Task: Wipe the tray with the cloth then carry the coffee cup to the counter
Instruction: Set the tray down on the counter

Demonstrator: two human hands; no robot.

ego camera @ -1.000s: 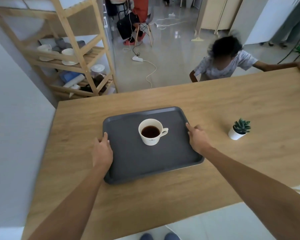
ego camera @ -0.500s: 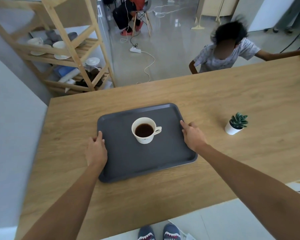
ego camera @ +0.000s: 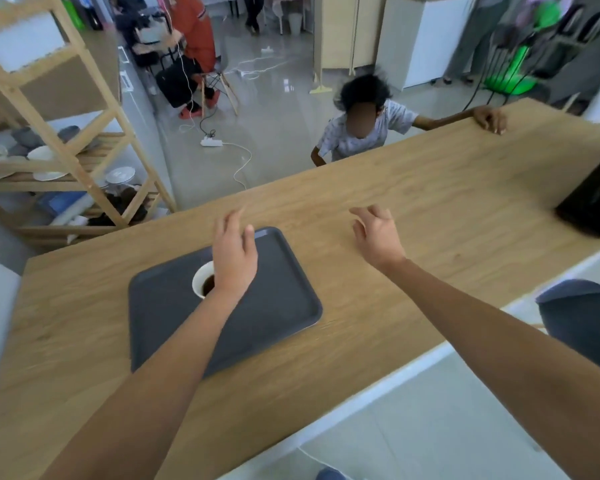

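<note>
A dark grey tray (ego camera: 274, 306) lies on the wooden table (ego camera: 430, 209). On it stands a white coffee cup (ego camera: 201, 280) with dark coffee, half hidden behind my left forearm. My left hand (ego camera: 234, 252) hovers above the tray's far part, fingers spread and empty. Off the tray to its right, my right hand (ego camera: 378, 233) is raised over the bare wood, also open and empty. No cloth is in view.
A black box-shaped object (ego camera: 596, 199) stands at the table's right end. A small person (ego camera: 361, 129) leans at the far edge with a hand (ego camera: 489, 119) on the table. A wooden shelf (ego camera: 66, 143) with dishes stands at the left. Cables cross the floor.
Both hands have let go of the tray's sides and lifted. My left hand moved over the cup and my right swung out to the right. The camera turned right; the small plant left the view.
</note>
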